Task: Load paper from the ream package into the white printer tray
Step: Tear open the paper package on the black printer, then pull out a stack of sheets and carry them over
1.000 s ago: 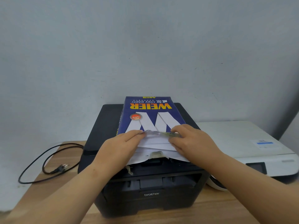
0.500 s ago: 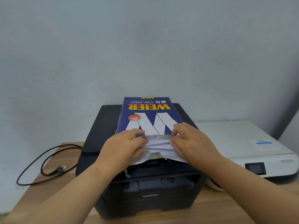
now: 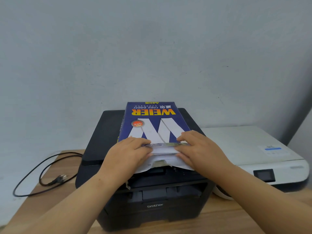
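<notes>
A blue ream package point(image 3: 152, 122) marked WEIER copy paper lies on top of a black Brother printer point(image 3: 152, 196). Its near end is torn open, and white sheets point(image 3: 163, 150) show at the mouth. My left hand point(image 3: 130, 154) grips the open end at the left, fingers curled over the wrapper edge. My right hand point(image 3: 199, 149) grips the same end at the right, fingertips on top of the wrapper and thumb under the sheets. The white printer point(image 3: 253, 149) stands to the right of the black one, lid shut; no tray of it is visible.
A black power cord with plug point(image 3: 50, 176) lies coiled on the wooden table point(image 3: 33, 200) at the left. A grey wall stands close behind both printers. A white round object point(image 3: 221, 193) peeks out under the white printer's front left corner.
Both hands have shifted slightly farther onto the package's open end, and the wrapper edge is lifted more, baring more of the white sheet stack. The package stays on the black printer.
</notes>
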The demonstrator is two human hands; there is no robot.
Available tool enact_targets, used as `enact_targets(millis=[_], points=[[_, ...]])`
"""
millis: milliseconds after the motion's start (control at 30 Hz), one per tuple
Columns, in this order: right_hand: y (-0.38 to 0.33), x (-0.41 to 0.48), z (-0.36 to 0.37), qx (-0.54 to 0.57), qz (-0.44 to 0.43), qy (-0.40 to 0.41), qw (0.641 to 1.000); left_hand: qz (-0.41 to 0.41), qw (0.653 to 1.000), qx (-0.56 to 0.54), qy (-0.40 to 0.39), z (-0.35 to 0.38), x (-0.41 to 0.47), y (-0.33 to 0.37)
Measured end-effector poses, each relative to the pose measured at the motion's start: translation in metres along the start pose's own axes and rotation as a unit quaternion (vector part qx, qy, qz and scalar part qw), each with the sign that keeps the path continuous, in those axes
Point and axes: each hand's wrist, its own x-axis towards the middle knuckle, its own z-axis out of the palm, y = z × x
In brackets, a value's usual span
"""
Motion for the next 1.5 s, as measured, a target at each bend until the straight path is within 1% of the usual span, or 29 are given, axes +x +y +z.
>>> enact_targets(millis=[100,167,233,333,500,567,633,667,767,833,900,933,967,1000,1033,1067,1100,1133,1167,1200,1233,1267,1300,1367,1433,1500], points=[[-0.004,0.003,0.002,-0.014,0.002,0.046,0.999,-0.023,0.999,-0.011,-0.019,-0.004,0.001,-0.001],[-0.01,0.005,0.003,-0.031,0.002,0.055,0.998,-0.025,0.999,-0.029,-0.027,-0.005,0.0,-0.004],[-0.014,0.004,0.006,-0.021,0.02,0.067,0.997,-0.029,0.999,-0.022,-0.041,-0.008,-0.004,-0.005],[-0.019,-0.006,0.006,0.011,0.052,0.091,0.994,-0.022,1.0,0.0,-0.016,-0.009,-0.01,-0.008],[-0.026,-0.023,-0.008,0.029,0.039,0.139,0.989,-0.017,1.0,-0.003,0.008,-0.014,-0.02,-0.001],[-0.026,-0.027,-0.012,0.029,0.015,0.141,0.99,-0.002,1.0,-0.01,0.003,-0.016,-0.024,0.003],[-0.025,-0.029,-0.011,0.026,-0.014,0.126,0.992,0.001,1.0,-0.012,-0.011,-0.019,-0.026,0.007],[-0.025,-0.03,-0.011,0.024,-0.022,0.112,0.993,0.004,1.0,-0.014,-0.003,-0.019,-0.027,0.007],[-0.025,-0.033,-0.005,0.027,-0.025,0.085,0.996,-0.003,0.999,-0.048,-0.009,-0.021,-0.031,0.011],[-0.027,-0.038,-0.006,0.045,-0.016,0.095,0.994,-0.003,0.998,-0.059,-0.015,-0.023,-0.037,0.014],[-0.031,-0.045,-0.01,0.063,-0.008,0.113,0.992,-0.016,0.998,-0.067,-0.016,-0.027,-0.048,0.014],[-0.034,-0.048,-0.014,0.07,-0.005,0.116,0.991,-0.042,0.994,-0.106,0.0,-0.03,-0.056,0.015],[-0.035,-0.052,-0.018,0.078,-0.004,0.12,0.99,-0.099,0.98,-0.168,0.033,-0.037,-0.063,0.019],[-0.037,-0.057,-0.023,0.085,0.002,0.123,0.989,-0.193,0.947,-0.247,0.073,-0.046,-0.068,0.024],[-0.039,-0.062,-0.028,0.091,0.009,0.128,0.988,-0.31,0.884,-0.327,0.126,-0.054,-0.073,0.031],[-0.042,-0.066,-0.034,0.095,0.016,0.131,0.987,-0.433,0.79,-0.398,0.172,-0.059,-0.078,0.037],[-0.044,-0.07,-0.04,0.097,0.02,0.136,0.986,-0.538,0.685,-0.458,0.181,-0.063,-0.082,0.041],[-0.047,-0.075,-0.046,0.098,0.023,0.141,0.985,-0.602,0.583,-0.524,0.151,-0.064,-0.088,0.042],[-0.05,-0.079,-0.052,0.095,0.024,0.144,0.985,-0.634,0.486,-0.595,0.09,-0.066,-0.091,0.044],[-0.053,-0.083,-0.058,0.092,0.022,0.145,0.985,-0.636,0.397,-0.662,0.012,-0.069,-0.092,0.047],[-0.056,-0.087,-0.064,0.089,0.017,0.146,0.985,-0.62,0.325,-0.712,-0.055,-0.074,-0.091,0.051],[-0.058,-0.091,-0.069,0.084,0.013,0.148,0.985,-0.602,0.279,-0.743,-0.094,-0.077,-0.09,0.055],[-0.06,-0.095,-0.073,0.081,0.008,0.148,0.986,-0.59,0.258,-0.758,-0.103,-0.08,-0.085,0.059],[-0.066,-0.098,-0.085,0.083,0.0,0.14,0.987,-0.574,0.258,-0.77,-0.106,-0.084,-0.073,0.063],[-0.07,-0.099,-0.092,0.088,0.002,0.116,0.989,-0.578,0.276,-0.758,-0.121,-0.083,-0.065,0.063],[-0.07,-0.098,-0.107,0.118,0.007,0.033,0.992,-0.586,0.309,-0.736,-0.141,-0.082,-0.062,0.064]])
